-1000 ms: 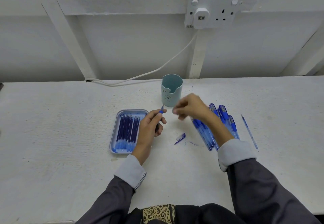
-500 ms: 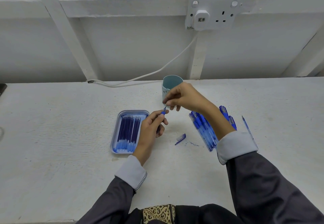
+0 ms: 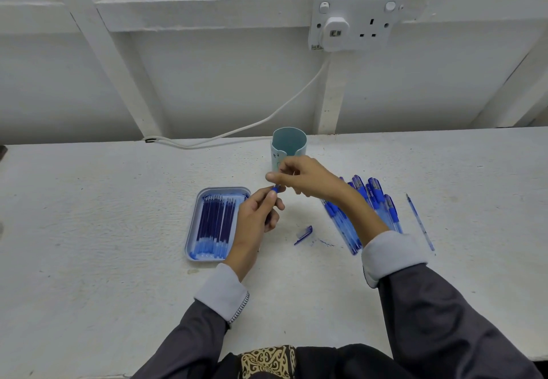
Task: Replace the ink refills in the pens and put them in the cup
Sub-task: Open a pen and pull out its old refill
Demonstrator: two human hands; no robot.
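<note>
My left hand [image 3: 256, 215] grips a blue pen [image 3: 275, 190] with its blue end pointing up. My right hand [image 3: 302, 178] pinches at that top end with thumb and fingers; what it holds is too small to tell. Just behind the hands stands the teal cup [image 3: 289, 144], with nothing visible inside. A blue tray [image 3: 191, 232] left of my left hand holds several dark blue refills [image 3: 216, 226]. Several blue pens [image 3: 367, 200] lie in a pile under my right forearm. A pen cap [image 3: 304, 235] lies on the table between my wrists.
One loose refill [image 3: 419, 221] lies to the right of the pen pile. A white cable [image 3: 237, 132] runs along the table's back edge up to a wall socket [image 3: 355, 22]. The white table [image 3: 89, 230] stretches wide on both sides.
My right hand moved left from beside the cup to the top of the pen in my left hand, then lowered onto its tip. My left hand kept still.
</note>
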